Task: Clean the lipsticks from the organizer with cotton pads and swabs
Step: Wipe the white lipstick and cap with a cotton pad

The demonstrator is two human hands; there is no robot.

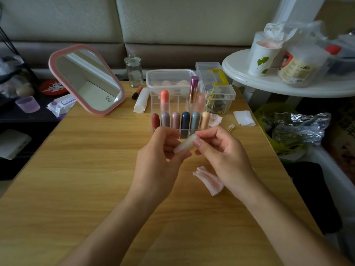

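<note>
A clear acrylic organizer [171,100] stands mid-table with several capsule-shaped lipsticks in it, plus a tall purple-and-gold lipstick [193,89]. Just in front of it, both hands hold one pale translucent lipstick [184,144] tilted above the table. My left hand [161,156] grips its lower end. My right hand [217,148] pinches its upper end with thumb and fingers. A used, pink-stained cotton pad [210,179] lies on the table under my right wrist. Another stained pad [215,120], two cotton swabs [231,128] and a clean white pad [244,118] lie right of the organizer.
A pink-framed mirror [86,79] leans at the back left. Behind the organizer are a glass jar [134,72], a plastic tub of sponges [171,79], a clear box of clips [217,89], a loose lipstick [137,92] and a rolled white packet [142,100]. A white round table [288,87] stands at the right.
</note>
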